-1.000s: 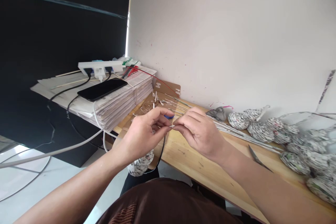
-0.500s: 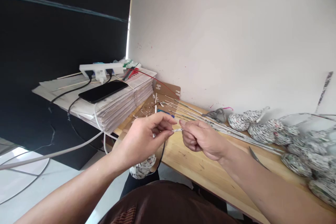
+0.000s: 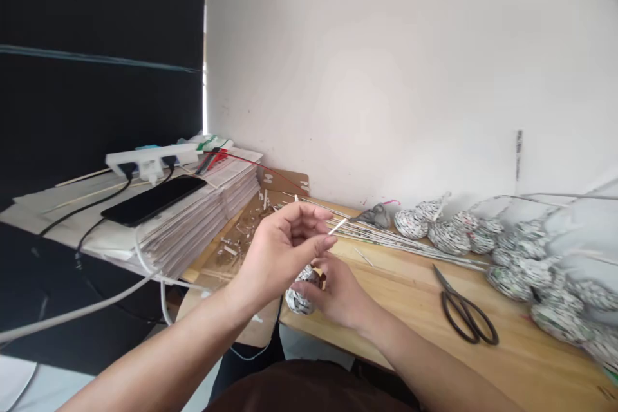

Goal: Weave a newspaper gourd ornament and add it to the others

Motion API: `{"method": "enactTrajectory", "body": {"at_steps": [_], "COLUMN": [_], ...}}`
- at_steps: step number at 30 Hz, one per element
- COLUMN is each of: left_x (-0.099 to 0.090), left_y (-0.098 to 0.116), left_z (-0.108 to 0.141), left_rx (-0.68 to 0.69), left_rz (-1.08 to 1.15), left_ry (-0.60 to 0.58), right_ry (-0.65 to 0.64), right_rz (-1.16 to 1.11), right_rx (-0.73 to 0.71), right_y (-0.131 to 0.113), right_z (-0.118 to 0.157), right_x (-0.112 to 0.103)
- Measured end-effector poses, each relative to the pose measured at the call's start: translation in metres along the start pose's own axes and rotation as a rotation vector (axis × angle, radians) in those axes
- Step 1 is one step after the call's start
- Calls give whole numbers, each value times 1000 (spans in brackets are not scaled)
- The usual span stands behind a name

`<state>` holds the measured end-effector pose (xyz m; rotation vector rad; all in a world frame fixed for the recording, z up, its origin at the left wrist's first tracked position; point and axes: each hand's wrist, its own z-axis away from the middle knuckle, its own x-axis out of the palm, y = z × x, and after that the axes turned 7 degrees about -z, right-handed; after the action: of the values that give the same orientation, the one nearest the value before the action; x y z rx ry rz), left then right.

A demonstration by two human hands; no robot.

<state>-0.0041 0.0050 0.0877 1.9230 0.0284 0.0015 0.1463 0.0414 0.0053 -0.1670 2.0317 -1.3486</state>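
Observation:
My left hand pinches a thin white paper strip between thumb and fingers, its end pointing up to the right. Just below it, my right hand has its thumb and fingers around a woven paper ball of white and black strips. Part of the ball is hidden behind the hands. Long thin paper rods lie on the wooden table beyond my hands.
Black-handled scissors lie right of my hands. Several woven paper pieces line the wall side. At left, a paper stack carries a phone and a white power strip. Scraps litter a brown board.
My right hand has moved down from the strip to the woven ball, and the ball now shows between my hands. The view has shifted right, bringing the whole scissors into sight.

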Motion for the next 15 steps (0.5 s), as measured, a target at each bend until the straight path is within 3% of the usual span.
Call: {"method": "enactTrajectory", "body": {"at_steps": [4,7,12,15], "left_x": [26,37,30,21], "left_y": [-7,-10,-6,1], "left_z": [-9,-14,-13,-11], "left_rx": [-32,-27,104,131], "left_rz": [23,10,-89,-100], "left_ry": [-35,-23,154,152], "right_ry": [45,83,174,237], "right_rz": [-60,-115,-252,-252], "right_rx": [-63,-13,210,225], "right_y": [15,25,46,57], "right_z": [4,6,7,7], "right_x": [-6,-16,-41,-59]}}
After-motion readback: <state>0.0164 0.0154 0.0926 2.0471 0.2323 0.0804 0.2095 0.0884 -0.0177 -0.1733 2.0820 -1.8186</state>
